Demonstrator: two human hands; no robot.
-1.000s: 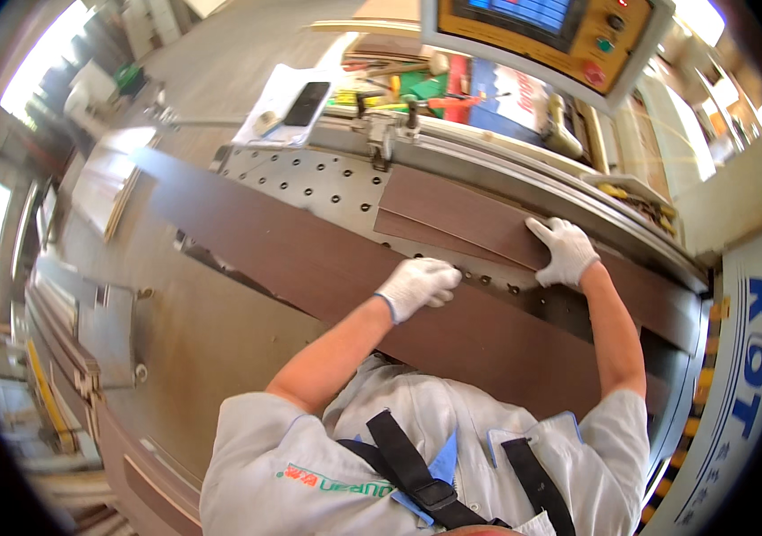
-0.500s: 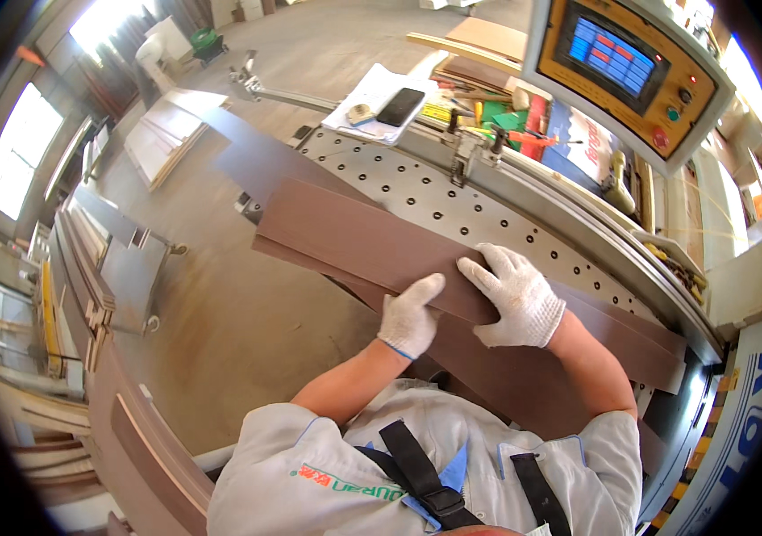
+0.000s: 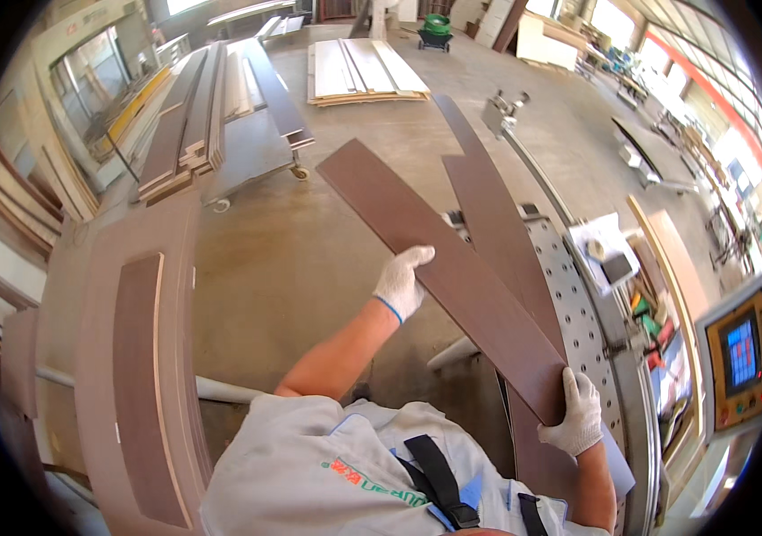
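Observation:
A long dark brown board (image 3: 452,277) is held between my hands in white knit gloves. My left hand (image 3: 401,282) grips its left long edge, with the thumb lying over the top face. At the board's near right end my right hand (image 3: 574,415) is wrapped around the corner, fingers partly hidden. More brown boards (image 3: 501,228) lie beyond and under it, on the metal table dotted with dark round fittings (image 3: 584,344). The held board slants from my right hand out to the far left, over the floor.
To my left stands a large brown panel (image 3: 95,357) with a narrower brown strip (image 3: 138,384) on it. A wheeled cart (image 3: 260,152) with stacked boards (image 3: 198,116) is farther off. White panels (image 3: 363,71) lie beyond. At right are papers (image 3: 602,250) and a control screen box (image 3: 742,357).
The view has turned left. My hands have moved apart along the board: the right is now at its near end, the left on its long edge. The board has come away from the others, leftward.

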